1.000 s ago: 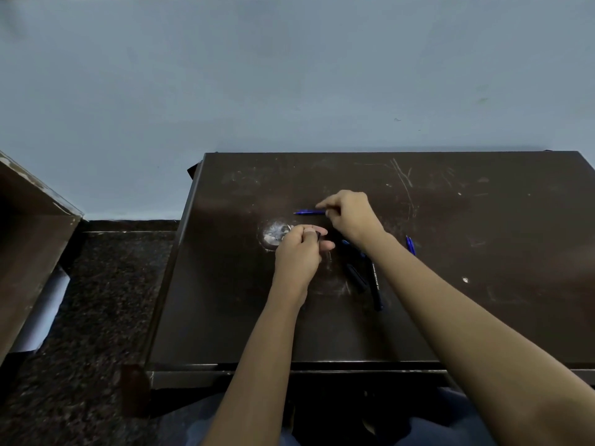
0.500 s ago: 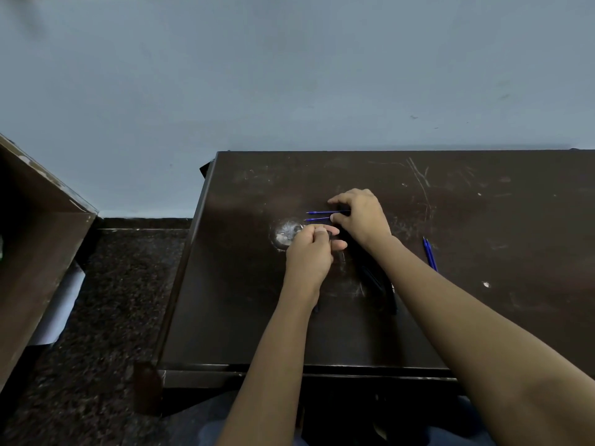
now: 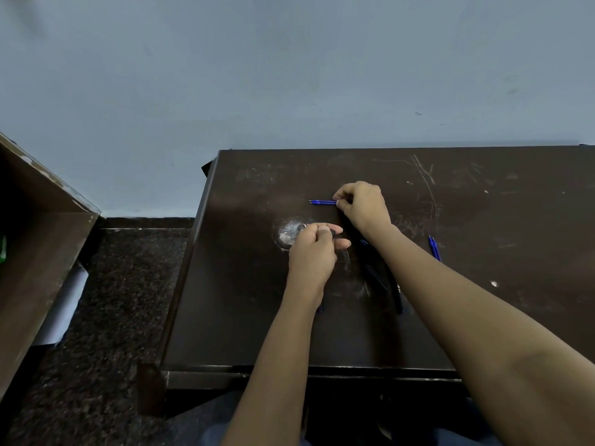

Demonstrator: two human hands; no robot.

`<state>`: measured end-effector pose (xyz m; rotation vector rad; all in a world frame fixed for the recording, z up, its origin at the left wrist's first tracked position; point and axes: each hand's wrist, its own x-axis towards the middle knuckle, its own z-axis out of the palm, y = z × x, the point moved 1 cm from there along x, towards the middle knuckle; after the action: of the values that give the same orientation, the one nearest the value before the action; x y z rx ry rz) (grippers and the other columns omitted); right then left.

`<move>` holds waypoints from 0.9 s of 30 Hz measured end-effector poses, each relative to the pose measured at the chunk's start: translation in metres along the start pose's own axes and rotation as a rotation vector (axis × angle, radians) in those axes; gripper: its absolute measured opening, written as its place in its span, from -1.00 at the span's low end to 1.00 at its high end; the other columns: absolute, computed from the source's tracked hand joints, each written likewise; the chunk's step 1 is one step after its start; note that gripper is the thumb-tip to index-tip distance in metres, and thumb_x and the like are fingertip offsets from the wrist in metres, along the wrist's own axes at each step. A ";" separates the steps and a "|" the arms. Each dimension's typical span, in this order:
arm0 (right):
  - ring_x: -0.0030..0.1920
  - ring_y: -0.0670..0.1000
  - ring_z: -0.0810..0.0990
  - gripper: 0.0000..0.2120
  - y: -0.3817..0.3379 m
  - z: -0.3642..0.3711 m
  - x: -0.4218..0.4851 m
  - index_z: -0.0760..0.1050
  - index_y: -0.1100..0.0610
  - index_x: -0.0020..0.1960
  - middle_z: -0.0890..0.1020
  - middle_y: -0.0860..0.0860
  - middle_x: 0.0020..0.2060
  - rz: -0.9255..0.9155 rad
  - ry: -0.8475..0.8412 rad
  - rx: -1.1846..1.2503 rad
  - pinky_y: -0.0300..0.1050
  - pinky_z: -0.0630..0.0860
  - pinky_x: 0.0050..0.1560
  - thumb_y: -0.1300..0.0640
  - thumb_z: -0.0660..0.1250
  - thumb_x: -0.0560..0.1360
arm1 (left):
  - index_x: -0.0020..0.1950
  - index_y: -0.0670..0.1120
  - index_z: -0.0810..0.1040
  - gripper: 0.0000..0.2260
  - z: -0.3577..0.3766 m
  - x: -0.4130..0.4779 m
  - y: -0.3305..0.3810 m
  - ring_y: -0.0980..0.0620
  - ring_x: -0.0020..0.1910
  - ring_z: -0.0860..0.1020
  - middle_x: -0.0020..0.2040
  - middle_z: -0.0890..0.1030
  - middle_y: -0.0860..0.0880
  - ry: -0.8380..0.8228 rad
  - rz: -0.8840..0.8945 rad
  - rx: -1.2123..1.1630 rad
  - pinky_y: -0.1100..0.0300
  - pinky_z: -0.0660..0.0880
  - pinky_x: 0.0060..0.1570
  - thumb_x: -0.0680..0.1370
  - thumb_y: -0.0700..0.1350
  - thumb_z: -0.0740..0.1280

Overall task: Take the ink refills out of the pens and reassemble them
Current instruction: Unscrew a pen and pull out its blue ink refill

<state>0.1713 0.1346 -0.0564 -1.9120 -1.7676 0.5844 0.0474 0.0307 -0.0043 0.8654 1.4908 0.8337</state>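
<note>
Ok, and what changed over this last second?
The right hand, pinching a blue refill, drew slightly away from the left hand, toward the wall. The left hand kept holding a dark pen part beside the white patch; the pens and loose refills stayed put.

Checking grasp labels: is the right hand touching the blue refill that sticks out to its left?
Touching. In the head view the right hand pinches one end of the blue refill between its fingertips; no gap shows.
</note>
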 end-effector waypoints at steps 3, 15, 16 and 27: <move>0.07 0.13 0.59 -0.82 0.000 0.001 0.001 0.66 0.06 -0.01 0.68 0.06 -0.03 -0.004 -0.004 -0.025 0.11 0.48 0.16 0.21 0.31 0.48 | -0.07 0.02 0.54 -0.76 0.000 0.001 -0.001 0.17 -0.49 0.34 -0.27 0.63 0.03 -0.004 -0.003 -0.006 0.31 0.24 -0.52 0.64 -0.11 0.09; 0.02 0.09 0.59 -0.84 -0.008 -0.027 -0.010 0.64 0.07 0.01 0.68 0.04 -0.05 0.028 0.191 0.103 0.09 0.52 0.12 0.13 0.33 0.47 | -0.09 0.03 0.54 -0.76 -0.006 0.005 -0.003 0.20 -0.48 0.38 -0.26 0.64 0.04 0.005 -0.001 -0.014 0.33 0.25 -0.49 0.63 -0.12 0.10; 0.01 0.08 0.61 -0.84 -0.003 -0.038 -0.015 0.64 0.09 0.01 0.68 0.05 -0.04 0.079 0.212 0.120 0.06 0.53 0.12 0.14 0.34 0.46 | -0.10 0.03 0.53 -0.76 -0.006 0.005 -0.003 0.19 -0.48 0.37 -0.27 0.64 0.04 0.001 -0.005 -0.018 0.34 0.25 -0.51 0.63 -0.12 0.10; -0.06 0.26 0.61 -0.70 0.077 -0.089 -0.098 0.58 0.23 -0.03 0.62 0.22 -0.05 0.671 0.056 -0.126 0.01 0.54 -0.06 0.01 0.38 0.39 | -0.08 0.01 0.54 -0.76 -0.004 -0.001 -0.002 0.16 -0.39 0.40 -0.25 0.64 0.03 -0.024 0.010 0.034 0.31 0.27 -0.44 0.63 -0.14 0.09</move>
<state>0.2780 0.0278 -0.0324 -2.5877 -1.1195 0.6365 0.0438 0.0291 -0.0053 0.9058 1.4844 0.8045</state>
